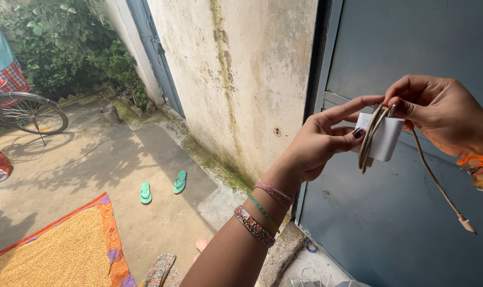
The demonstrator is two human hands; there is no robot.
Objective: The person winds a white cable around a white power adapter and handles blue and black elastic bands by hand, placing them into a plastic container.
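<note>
My left hand (318,141) holds a white charger block (386,139) between thumb and fingers, in front of a blue-grey metal door (411,48). A pale, dirty cable (370,139) is wound in several loops around the block. My right hand (443,114) pinches the cable at the top of the block. The cable's loose end hangs down to the right and ends in a small plug (467,225). Bangles and threads sit on both wrists.
A stained wall (236,79) runs along the left of the door. Below lie two green flip-flops (161,187), a cloth spread with grain (55,250), a bicycle wheel (29,112), a metal bucket (110,114) and bushes (66,42).
</note>
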